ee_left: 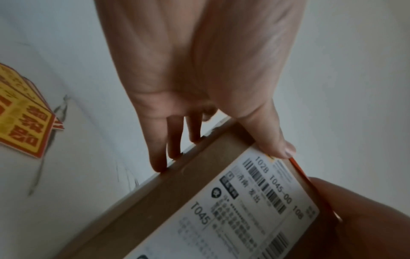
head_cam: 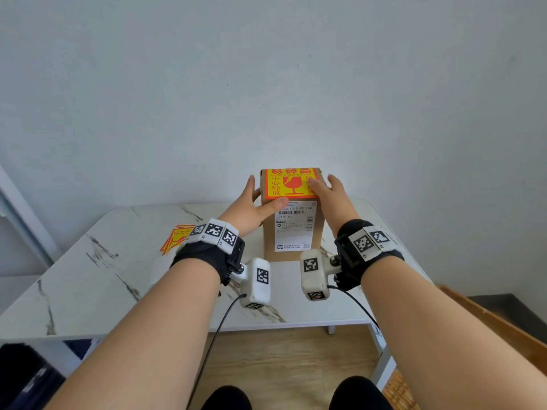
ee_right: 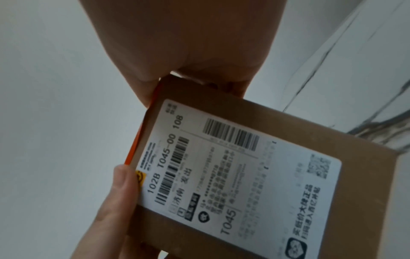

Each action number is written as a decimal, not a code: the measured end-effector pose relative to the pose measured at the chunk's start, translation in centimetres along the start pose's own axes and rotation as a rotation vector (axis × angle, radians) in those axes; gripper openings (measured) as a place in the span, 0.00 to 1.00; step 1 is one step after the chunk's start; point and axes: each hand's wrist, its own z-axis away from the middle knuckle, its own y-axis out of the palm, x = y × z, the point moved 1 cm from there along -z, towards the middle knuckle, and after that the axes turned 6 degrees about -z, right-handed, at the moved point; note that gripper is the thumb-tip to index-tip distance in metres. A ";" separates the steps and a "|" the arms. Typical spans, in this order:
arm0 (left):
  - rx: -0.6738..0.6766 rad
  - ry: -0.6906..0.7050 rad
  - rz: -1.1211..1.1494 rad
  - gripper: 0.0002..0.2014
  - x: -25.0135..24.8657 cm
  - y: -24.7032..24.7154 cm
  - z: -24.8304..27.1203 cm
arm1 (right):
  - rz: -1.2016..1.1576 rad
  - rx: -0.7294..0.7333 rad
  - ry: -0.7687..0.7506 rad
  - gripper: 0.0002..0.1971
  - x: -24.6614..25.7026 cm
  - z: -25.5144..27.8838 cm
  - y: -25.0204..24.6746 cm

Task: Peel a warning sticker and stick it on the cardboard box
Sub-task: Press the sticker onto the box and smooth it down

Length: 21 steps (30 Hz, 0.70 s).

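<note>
Warning sticker (head_cam: 288, 184) sits atop the cardboard box (head_cam: 268, 238), at the table's (head_cam: 103, 276) far edge. Right hand (head_cam: 334, 193) presses it flat-fingered; left hand (head_cam: 254, 202), fingers straight, braces the side.

The upright cardboard box (head_cam: 291, 232) fills the centre of the table (head_cam: 88, 276), with the wall (head_cam: 296, 84) close behind at twelve o'clock. A warning-sticker stack (head_cam: 174, 238) lies at nine o'clock. Bare surface runs from three to six o'clock.

The head view looked forward and down over the table (head_cam: 88, 276). Both wrist views, very near, faced along the fingers (ee_left: 158, 154); all shared the label (head_cam: 293, 229) on the cardboard box (head_cam: 268, 247).
</note>
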 end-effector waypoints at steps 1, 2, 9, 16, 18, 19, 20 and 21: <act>0.003 0.017 0.008 0.41 0.2 0.1 0.3 | -0.024 0.010 0.005 0.26 0.0 0.2 0.0; -0.011 0.042 0.020 0.35 0.3 0.2 0.7 | -0.037 0.018 -0.008 0.20 -0.1 0.4 0.0; -0.049 0.052 0.183 0.45 0.7 0.4 2.2 | -0.076 -0.008 -0.088 0.12 -0.5 2.1 -0.8; -0.070 0.024 0.089 0.55 -0.4 0.9 2.9 | -0.109 -0.085 -0.088 0.27 -1.3 3.1 -0.4; -0.156 0.055 -0.080 0.54 -0.8 0.9 3.1 | -0.045 -0.085 -0.119 0.31 -0.9 3.2 -0.2; -0.200 0.086 -0.202 0.52 -1.1 0.9 3.4 | -0.013 -0.075 -0.135 0.32 -0.7 3.2 -0.2; -0.246 0.123 -0.334 0.51 -1.6 0.8 3.6 | 0.012 -0.065 -0.147 0.32 -0.6 3.1 -0.2; -0.290 0.159 -0.465 0.48 -2.1 0.7 3.8 | 0.028 -0.057 -0.150 0.31 -0.4 3.1 -0.2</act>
